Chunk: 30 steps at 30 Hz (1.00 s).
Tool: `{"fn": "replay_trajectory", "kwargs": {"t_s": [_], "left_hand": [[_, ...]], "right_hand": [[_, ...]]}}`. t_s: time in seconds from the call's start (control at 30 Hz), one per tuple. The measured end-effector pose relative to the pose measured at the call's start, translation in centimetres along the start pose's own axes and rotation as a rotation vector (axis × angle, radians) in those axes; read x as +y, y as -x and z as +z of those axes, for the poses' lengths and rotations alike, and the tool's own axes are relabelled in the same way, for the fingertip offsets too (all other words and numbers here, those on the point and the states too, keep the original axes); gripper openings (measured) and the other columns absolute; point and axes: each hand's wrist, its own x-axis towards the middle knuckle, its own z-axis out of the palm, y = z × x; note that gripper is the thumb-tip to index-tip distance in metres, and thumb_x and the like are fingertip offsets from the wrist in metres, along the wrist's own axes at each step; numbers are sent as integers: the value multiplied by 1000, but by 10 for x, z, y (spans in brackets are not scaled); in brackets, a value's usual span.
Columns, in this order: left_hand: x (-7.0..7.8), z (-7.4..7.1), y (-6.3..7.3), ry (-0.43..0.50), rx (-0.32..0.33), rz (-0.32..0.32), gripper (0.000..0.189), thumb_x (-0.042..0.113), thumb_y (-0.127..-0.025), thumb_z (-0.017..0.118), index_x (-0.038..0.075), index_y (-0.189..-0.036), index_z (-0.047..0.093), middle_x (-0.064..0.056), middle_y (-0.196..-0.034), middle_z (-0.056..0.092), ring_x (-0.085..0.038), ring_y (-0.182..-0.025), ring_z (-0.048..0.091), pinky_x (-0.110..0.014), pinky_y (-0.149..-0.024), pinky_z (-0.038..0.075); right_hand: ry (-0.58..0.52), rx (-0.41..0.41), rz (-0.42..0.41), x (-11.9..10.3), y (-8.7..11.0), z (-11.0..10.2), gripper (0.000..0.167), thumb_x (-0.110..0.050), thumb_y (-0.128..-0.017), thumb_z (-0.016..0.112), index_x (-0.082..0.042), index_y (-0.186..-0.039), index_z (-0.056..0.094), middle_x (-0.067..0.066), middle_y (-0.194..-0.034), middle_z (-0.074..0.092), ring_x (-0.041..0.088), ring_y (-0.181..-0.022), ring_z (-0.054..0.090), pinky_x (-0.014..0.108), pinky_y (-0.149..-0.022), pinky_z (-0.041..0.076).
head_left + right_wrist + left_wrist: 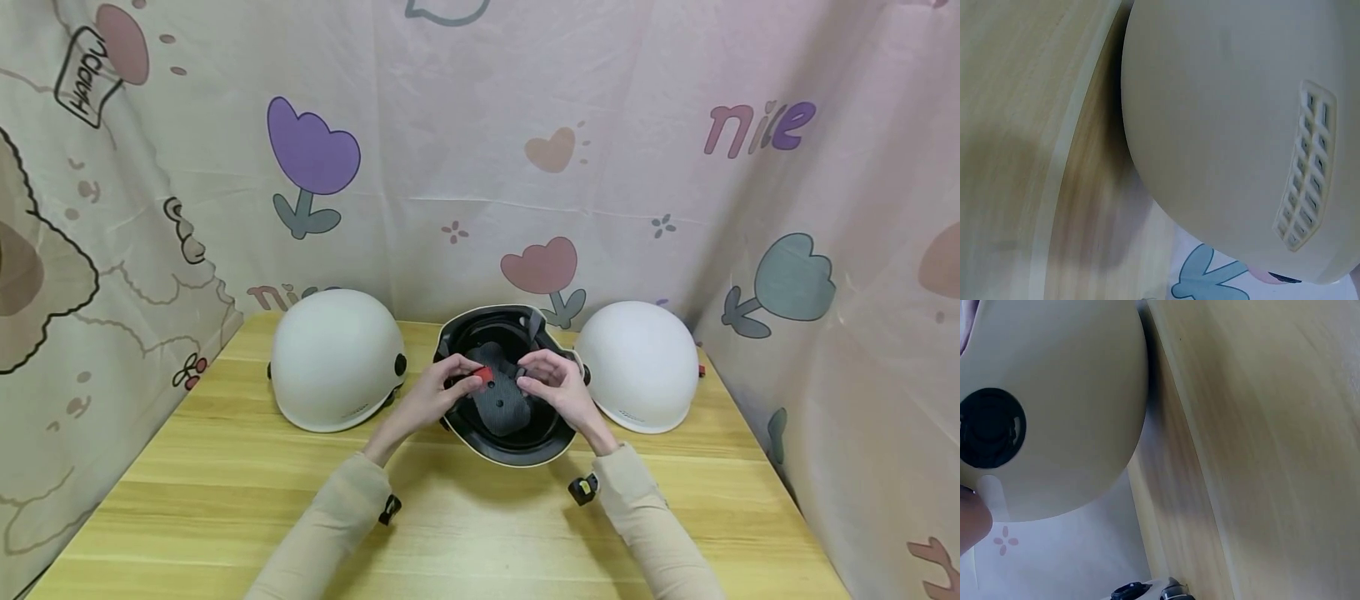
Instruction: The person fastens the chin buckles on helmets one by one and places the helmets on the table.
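Observation:
A white helmet [480, 447] lies upside down at the middle of the table, its black padded inside facing up. Over its opening, my left hand [435, 393] pinches a red buckle piece [486, 374] between thumb and fingers. My right hand [558, 387] pinches a small black buckle piece [521, 372] on the strap, a short gap from the red one. The helmet's outer shell [1079, 400] with a round black knob [990, 428] fills much of the left wrist view. A vent [1307, 169] shows on the shell in the right wrist view, where the right hand's grip is hidden.
Two more white helmets stand dome up on the wooden table [465, 542]: one helmet [337, 358] to the left, another helmet [637, 367] close on the right. A printed curtain [450, 167] hangs behind the table and along its sides.

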Motion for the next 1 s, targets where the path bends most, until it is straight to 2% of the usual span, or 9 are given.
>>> {"fn": "replay_trajectory", "kwargs": {"t_s": [0.1, 0.2, 0.33, 0.43, 0.53, 0.7, 0.83, 1.0], "left_hand": [[1, 0, 0, 6, 2, -9, 23, 10, -98, 63, -2, -118, 63, -21, -102, 74, -25, -93, 69, -24, -80, 53], [2, 0, 0, 12, -2, -21, 20, 6, -97, 63, -4, -114, 62, -24, -100, 72, -18, -88, 65, -22, -77, 52], [3, -1, 1, 42, -7, -11, 18, 5, -97, 64, -5, -113, 62, -25, -97, 71, -8, -82, 62, -18, -76, 53], [1, -3, 2, 67, -12, 9, 19, 10, -97, 65, -1, -112, 63, -22, -98, 72, -6, -83, 63, -18, -78, 54], [-2, -4, 2, 69, -26, 29, 21, 16, -96, 68, 2, -112, 65, -18, -101, 72, -10, -87, 65, -19, -81, 55], [-1, -7, 3, 64, -49, 45, 19, 19, -96, 69, 6, -110, 68, -13, -98, 71, -17, -88, 65, -24, -82, 55], [-2, -8, 3, 79, -59, 56, 17, 17, -96, 69, 6, -109, 69, -12, -95, 70, -18, -87, 64, -25, -82, 54], [-3, -9, 3, 88, -64, 63, 16, 15, -96, 68, 5, -109, 69, -12, -94, 69, -15, -87, 63, -24, -83, 54]], "right_hand": [[-13, -14, 16, -1, 0, 0, 26, -2, -92, 69, 8, -113, 58, -12, -92, 72, 8, -75, 66, 18, -67, 57], [-32, -31, 20, -1, 0, -1, 17, -1, -92, 68, -4, -109, 63, -12, -91, 73, 7, -75, 66, 17, -68, 57], [-68, -59, 10, -1, 0, -2, 19, -1, -93, 68, -14, -106, 66, -12, -90, 73, 5, -76, 66, 17, -69, 58], [-78, -82, 10, 0, 0, -2, 19, -2, -93, 68, -17, -105, 68, -11, -91, 73, 3, -77, 66, 17, -70, 57], [-64, -89, 22, 0, 0, -2, 20, -2, -95, 66, -19, -105, 69, -12, -92, 73, 2, -78, 65, 16, -71, 56], [-43, -64, 43, 0, -1, -1, 19, 0, -96, 62, -15, -106, 70, -11, -93, 73, 4, -78, 65, 18, -72, 55], [-42, -49, 54, -1, -2, 0, 13, -1, -97, 62, -1, -108, 68, -10, -94, 73, 5, -78, 65, 19, -74, 57], [-38, -44, 55, 0, -3, 0, 22, -1, -97, 61, 15, -112, 59, -10, -95, 73, 5, -79, 66, 21, -75, 58]]}}
